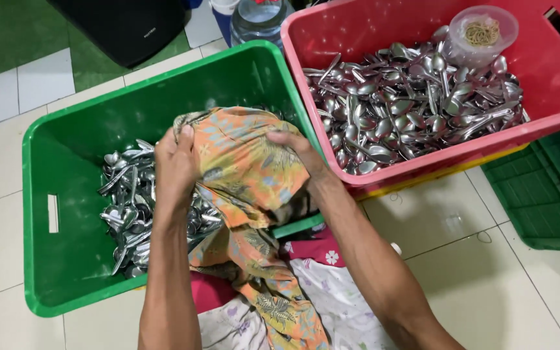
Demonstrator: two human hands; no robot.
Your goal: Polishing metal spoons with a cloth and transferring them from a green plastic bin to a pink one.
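Observation:
Both my hands grip an orange patterned cloth (244,165) bunched over the near edge of a green crate (59,155). My left hand (176,165) clutches the cloth's left side; my right hand (296,152) presses on its right side. Whatever the bundle wraps is hidden. A pile of metal spoons (131,201) lies in the green crate just left of the cloth. The cloth's tail hangs down between my forearms over other flowered fabric (332,291).
A red crate (552,71) at the right holds many more metal spoons (416,97) and a clear round tub of rubber bands (484,32). A dark green crate (546,188) lies at the far right. A water bottle (257,19) and black bin (124,26) stand behind.

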